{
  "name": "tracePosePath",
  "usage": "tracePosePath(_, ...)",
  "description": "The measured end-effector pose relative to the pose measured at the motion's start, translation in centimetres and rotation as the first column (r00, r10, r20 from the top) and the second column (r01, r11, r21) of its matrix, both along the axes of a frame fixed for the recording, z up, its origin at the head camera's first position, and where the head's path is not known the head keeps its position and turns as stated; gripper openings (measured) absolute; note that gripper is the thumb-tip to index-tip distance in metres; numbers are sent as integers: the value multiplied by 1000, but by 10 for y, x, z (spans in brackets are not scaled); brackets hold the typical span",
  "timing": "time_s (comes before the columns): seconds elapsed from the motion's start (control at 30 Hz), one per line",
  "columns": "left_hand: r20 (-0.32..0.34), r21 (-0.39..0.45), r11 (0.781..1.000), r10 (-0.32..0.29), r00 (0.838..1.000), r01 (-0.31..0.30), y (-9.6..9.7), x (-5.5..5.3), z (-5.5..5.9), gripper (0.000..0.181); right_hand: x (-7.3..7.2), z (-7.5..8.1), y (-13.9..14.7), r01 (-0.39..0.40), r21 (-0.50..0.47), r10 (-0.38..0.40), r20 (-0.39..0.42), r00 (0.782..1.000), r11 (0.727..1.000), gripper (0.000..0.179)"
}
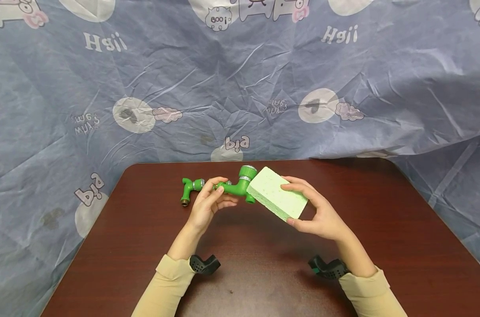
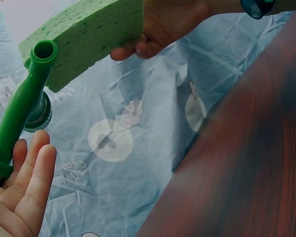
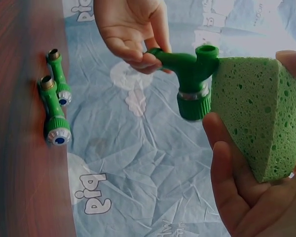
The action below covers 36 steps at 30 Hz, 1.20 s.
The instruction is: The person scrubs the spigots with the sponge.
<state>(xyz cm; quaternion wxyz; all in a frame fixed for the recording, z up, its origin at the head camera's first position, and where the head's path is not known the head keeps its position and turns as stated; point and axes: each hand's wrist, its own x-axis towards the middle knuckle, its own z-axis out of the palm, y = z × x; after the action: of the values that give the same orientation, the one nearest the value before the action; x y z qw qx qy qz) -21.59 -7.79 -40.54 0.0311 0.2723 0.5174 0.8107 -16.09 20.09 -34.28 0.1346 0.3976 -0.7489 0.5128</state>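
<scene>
A green plastic tap (image 1: 237, 189) with a ribbed knob is held up above the table; my left hand (image 1: 206, 206) pinches it by its threaded end. My right hand (image 1: 321, 213) grips a light green sponge (image 1: 278, 194), thumb on one side and fingers on the other. One end of the sponge meets the tap's body beside the knob, as the right wrist view shows with the tap (image 3: 187, 74) and the porous sponge (image 3: 251, 113). In the left wrist view, the tap's open spout (image 2: 43, 51) faces the camera, in front of the sponge (image 2: 96, 42).
Two more green taps lie on the brown table (image 1: 264, 264) toward the back left. One tap (image 1: 187, 190) shows plainly; the other is mostly behind my left hand, but the right wrist view shows this second tap (image 3: 59, 79) too. A printed blue cloth (image 1: 224, 88) hangs behind the table.
</scene>
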Motion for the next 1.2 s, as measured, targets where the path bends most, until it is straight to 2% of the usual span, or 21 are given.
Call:
tracePosePath(0.23, 21, -27, 1000, 17, 1000, -16, 1, 1, 0, 25, 3, 4, -3, -7, -12, 7, -28, 1000, 1000, 62)
tracePosePath(0.53, 67, -61, 997, 47, 997, -43, 1, 1, 1, 19, 3, 6, -1, 9, -24, -10, -34, 999, 1000, 62)
tracePosePath(0.7, 98, -96, 993, 77, 992, -67, 2, 2, 2, 29, 2, 7, 2, 15, -45, -16, -38, 999, 999, 63)
tracePosePath(0.9, 99, -133, 985, 126, 987, -112, 1, 1, 1, 39, 0, 6, 5, 33, -57, -35, -36, 999, 998, 63)
tracePosePath(1.1, 103, -153, 979, 151, 983, -135, 0, 2, 0, 30, 0, 7, 7, 48, -61, -51, -44, 998, 997, 63)
tracePosePath(1.2, 91, -164, 976, 159, 983, -142, 1, 2, 0, 31, -1, 7, 7, 46, -58, -48, -43, 998, 997, 63)
